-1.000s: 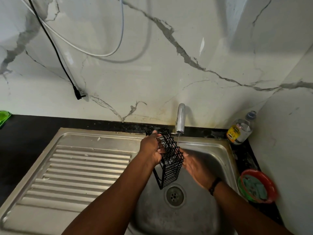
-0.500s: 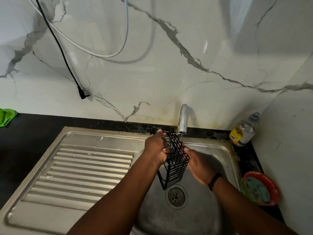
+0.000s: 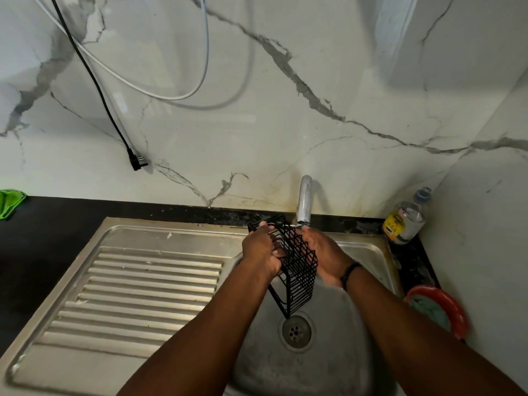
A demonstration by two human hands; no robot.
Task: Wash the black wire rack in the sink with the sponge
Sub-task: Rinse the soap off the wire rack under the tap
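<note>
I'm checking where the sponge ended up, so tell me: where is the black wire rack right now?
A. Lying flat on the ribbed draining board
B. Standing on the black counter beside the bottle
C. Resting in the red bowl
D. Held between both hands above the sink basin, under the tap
D: the left hand grips the black wire rack, the right hand lies against its other side, above the drain, just below the tap.

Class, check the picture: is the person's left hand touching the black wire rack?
Touching. The head view shows the left hand with fingers curled through the wires of the rack, gripping it above the sink.
</note>
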